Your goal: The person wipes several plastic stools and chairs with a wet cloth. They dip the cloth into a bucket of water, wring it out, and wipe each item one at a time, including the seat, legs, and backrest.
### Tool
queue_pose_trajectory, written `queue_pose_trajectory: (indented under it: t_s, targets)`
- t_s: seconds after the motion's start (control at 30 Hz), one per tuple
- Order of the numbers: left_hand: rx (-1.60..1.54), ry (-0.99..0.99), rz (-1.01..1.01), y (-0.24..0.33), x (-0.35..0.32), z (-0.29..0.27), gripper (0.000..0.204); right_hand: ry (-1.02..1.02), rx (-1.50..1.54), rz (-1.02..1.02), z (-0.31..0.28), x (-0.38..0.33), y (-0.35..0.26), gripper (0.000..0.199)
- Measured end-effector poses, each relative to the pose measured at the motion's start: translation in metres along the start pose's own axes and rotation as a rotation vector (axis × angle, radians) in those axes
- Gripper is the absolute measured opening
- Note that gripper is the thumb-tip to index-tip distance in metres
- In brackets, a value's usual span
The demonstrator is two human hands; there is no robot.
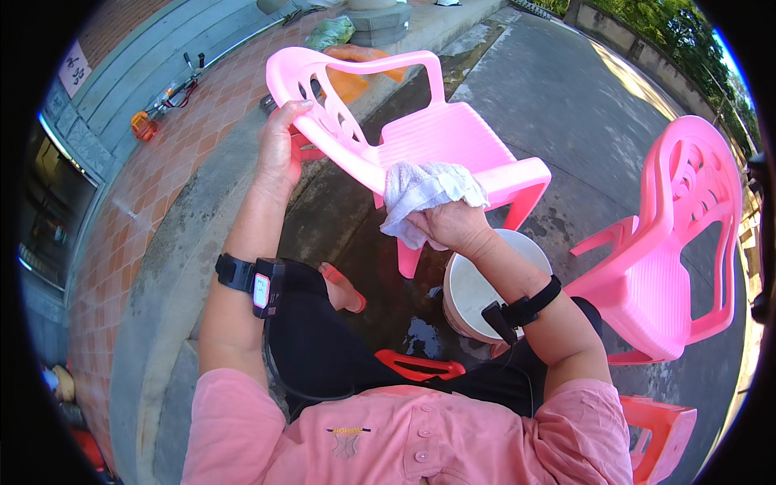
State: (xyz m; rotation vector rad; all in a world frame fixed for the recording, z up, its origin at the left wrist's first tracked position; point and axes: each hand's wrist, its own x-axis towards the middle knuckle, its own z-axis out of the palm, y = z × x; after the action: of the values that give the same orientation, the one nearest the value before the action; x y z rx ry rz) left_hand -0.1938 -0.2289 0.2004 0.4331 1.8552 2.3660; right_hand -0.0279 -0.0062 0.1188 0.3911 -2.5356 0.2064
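Note:
A pink plastic armchair (444,136) stands in front of me, turned so its backrest is on the left. My left hand (280,145) grips the edge of that backrest, thumb over the top. My right hand (454,225) is closed on a white cloth (428,191), which lies pressed over the chair's near armrest. Part of the armrest is hidden under the cloth, and so are some of my right fingers. Below my right forearm stands a white bucket (469,295); the arm covers part of its opening.
A second pink armchair (647,291) stands at the right. Near the lower right is a red plastic stool (659,436). Wet dark concrete (422,335) lies around the bucket. A raised tiled step (153,210) runs along the left, with an orange tool (145,125) on it.

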Motion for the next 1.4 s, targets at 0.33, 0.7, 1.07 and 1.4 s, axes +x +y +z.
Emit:
queue_pose_trajectory:
  t_s: [0.33,0.7,1.07,1.4]
  targets:
    - [-0.031,0.062,0.029,-0.016,-0.014,-0.008,0.067,0.030,-0.097,0.047,-0.053,-0.052,0.103,0.039]
    - [0.212,-0.071,-0.801,-0.225,-0.054,0.016,0.092,-0.248,-0.175,0.611,-0.026,-0.088,0.160,0.032]
    - [-0.056,0.044,-0.639,-0.271,-0.024,0.050,0.056,0.088,0.165,0.602,-0.017,-0.084,0.164,0.045]
    - [0.092,0.186,-0.532,-0.245,-0.001,0.026,0.060,0.061,0.150,0.495,-0.032,0.041,0.197,0.039]
